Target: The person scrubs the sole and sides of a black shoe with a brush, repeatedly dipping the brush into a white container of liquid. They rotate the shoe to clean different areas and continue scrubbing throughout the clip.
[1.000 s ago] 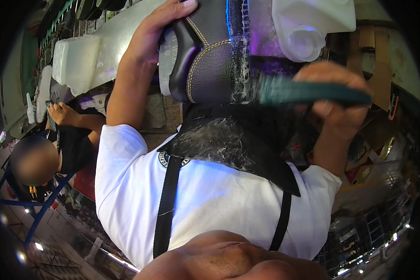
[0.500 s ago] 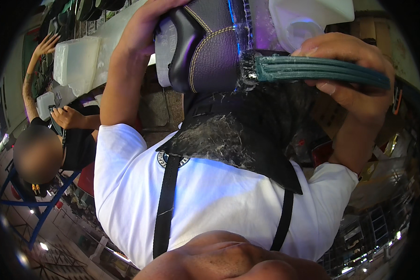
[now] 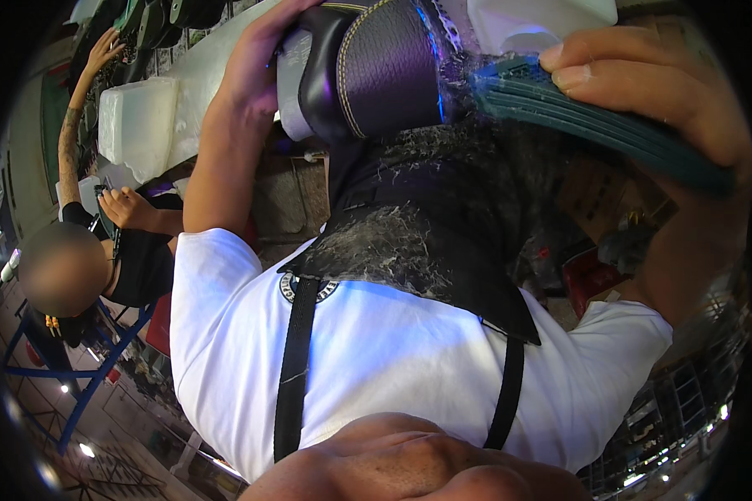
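Observation:
A black leather boot (image 3: 393,79) with pale yellow stitching and a glossy black heel panel lies on its side at the top middle. My left hand (image 3: 263,63) grips it from the left; most of those fingers are hidden beyond the boot or cut off by the frame. Closed around a green-handled brush (image 3: 597,113), my right hand (image 3: 660,79) is right of the boot. The brush's bristle end meets or nearly meets the boot's lower edge, where whitish strands show; blur hides the exact contact.
A black apron (image 3: 393,242) streaked with whitish residue covers my front. Behind the boot stands a white container (image 3: 535,21). On the left, a translucent bin (image 3: 134,125) rests on a pale bench (image 3: 205,92). A co-worker (image 3: 138,259) is at the far left, one arm raised.
My right hand and the brush have moved right, with the handle tilting downward at its far end. The boot has shifted slightly up and turned. The co-worker's raised hand has moved up and right.

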Demonstrator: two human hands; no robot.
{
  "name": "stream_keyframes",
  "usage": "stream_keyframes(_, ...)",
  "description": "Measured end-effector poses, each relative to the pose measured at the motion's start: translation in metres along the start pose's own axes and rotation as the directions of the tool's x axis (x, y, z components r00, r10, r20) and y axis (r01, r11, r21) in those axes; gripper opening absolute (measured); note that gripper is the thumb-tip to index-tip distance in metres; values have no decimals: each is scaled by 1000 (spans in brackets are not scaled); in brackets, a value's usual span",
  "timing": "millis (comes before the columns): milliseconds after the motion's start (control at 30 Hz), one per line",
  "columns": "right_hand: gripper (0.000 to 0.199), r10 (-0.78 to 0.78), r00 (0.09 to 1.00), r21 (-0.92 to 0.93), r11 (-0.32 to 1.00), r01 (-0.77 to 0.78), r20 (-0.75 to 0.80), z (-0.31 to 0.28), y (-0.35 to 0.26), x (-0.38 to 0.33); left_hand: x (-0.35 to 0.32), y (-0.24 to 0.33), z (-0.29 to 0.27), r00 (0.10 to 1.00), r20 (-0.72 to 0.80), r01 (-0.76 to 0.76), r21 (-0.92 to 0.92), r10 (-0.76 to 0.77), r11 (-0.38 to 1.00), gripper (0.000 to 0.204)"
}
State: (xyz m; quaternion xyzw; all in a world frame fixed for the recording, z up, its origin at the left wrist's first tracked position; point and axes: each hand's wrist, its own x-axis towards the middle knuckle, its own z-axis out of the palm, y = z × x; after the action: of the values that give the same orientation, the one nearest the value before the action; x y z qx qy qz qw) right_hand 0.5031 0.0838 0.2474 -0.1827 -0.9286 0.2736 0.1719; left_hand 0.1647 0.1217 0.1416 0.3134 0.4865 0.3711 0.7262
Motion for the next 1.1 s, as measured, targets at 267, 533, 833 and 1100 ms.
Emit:
stream_keyframes(267,23,-15,996,97,995,24,-92,0,6,-8,-5,-13,2,994,102,51,-192,-32,980,32)
stream_keyframes(533,22,-74,984,198,974,106,-164,0,14,-4,-14,-26,-18,834,548,350,-432,-66,831,35)
stream_keyframes(833,20,-44,979,232,968,92,-201,-5,12,-10,-42,-66,-9,780,566,620,-646,-265,445,57)
stream_keyframes(1100,19,-79,963,291,944,155,-256,4,28,-6,-74,-98,-3,672,636,727,-663,-379,177,53)
